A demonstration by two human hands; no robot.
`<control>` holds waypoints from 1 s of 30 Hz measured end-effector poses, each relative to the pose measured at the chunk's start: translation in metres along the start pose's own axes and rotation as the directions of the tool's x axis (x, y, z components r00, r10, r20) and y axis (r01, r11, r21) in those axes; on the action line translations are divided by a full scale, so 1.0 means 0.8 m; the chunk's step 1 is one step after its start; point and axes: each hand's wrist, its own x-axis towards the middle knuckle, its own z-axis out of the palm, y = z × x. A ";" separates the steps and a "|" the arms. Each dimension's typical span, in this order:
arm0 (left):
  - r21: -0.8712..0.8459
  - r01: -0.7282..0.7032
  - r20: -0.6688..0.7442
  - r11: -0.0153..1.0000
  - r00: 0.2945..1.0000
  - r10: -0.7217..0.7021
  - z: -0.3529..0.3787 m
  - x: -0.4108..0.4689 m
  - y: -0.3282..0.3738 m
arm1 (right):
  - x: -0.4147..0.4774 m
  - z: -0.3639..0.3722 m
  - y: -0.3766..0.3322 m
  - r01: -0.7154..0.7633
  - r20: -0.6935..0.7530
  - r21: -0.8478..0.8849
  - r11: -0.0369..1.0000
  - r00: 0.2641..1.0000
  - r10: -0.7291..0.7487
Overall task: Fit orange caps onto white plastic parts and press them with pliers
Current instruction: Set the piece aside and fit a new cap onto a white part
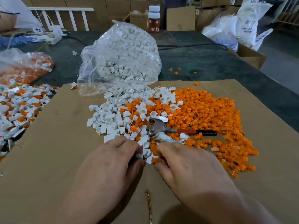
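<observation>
Left hand (pixel 113 159) is pinching a white plastic part (pixel 145 154) and right hand (pixel 186 165) is pinching an orange cap (pixel 156 160), the two nearly touching over the cardboard sheet (pixel 56 151), with pliers (pixel 161 128) lying unheld just beyond on the orange cap pile (pixel 210 113), and a clear bag of white parts (pixel 121 59) sitting behind on the tabletop (pixel 202 62).

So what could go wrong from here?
The left hand pinches the small white plastic part at its fingertips; it could slip during fitting. The right hand picks a small orange plastic cap from a mixed heap, so it may grab extras. The metal pliers with red and black handles lie on that heap, possibly awkward to grab.
</observation>
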 end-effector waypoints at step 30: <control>-0.569 0.293 0.040 0.768 0.943 -0.330 -0.004 -0.002 0.018 | 0.002 -0.007 0.007 0.033 -0.246 0.442 0.896 0.966 0.085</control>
